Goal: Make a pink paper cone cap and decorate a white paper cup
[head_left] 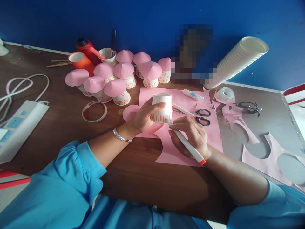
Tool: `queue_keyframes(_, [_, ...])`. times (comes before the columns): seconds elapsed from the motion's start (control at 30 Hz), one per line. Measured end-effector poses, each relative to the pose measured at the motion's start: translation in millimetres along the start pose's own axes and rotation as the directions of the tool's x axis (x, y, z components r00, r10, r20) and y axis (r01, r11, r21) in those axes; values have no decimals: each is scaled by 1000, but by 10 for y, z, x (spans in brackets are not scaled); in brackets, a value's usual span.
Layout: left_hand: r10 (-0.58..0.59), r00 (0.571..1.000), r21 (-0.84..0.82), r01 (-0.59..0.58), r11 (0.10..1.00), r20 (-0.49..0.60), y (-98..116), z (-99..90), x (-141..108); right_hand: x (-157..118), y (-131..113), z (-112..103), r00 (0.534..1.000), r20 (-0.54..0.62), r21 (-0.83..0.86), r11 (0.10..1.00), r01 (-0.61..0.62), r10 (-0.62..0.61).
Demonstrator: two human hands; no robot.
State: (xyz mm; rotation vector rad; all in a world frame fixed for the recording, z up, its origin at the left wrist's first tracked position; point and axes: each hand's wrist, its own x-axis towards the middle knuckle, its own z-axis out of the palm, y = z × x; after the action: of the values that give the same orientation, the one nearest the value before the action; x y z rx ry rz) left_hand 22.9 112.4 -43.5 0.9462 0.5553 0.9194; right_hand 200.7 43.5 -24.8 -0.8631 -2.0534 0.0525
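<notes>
Upside down in my left hand (144,116) is a white paper cup (162,103), with short orange and yellowish strokes drawn around its lower edge. My right hand (190,135) grips a white marker (189,147) with an orange-red end, its tip at the cup's lower edge. Beneath both hands lies a sheet of pink paper (195,156). A pair of black-handled scissors (203,117) and another white marker (183,110) rest on it behind my right hand. A pink paper disc (131,113) is partly covered by my left hand.
Several decorated cups with pink cone roofs (124,70) stand at the back left. A tall stack of paper cups (238,62) leans at the back right. Also about are a glue bottle (193,94), tape roll (225,93), paper scraps (264,156), paper ring (94,112) and power strip (22,124).
</notes>
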Motion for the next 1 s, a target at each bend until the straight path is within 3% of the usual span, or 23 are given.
queue_keyframes(1.0, [-29, 1000, 20, 30, 999, -2, 14, 17, 18, -8, -10, 35, 1000, -2, 10, 1000, 8, -8])
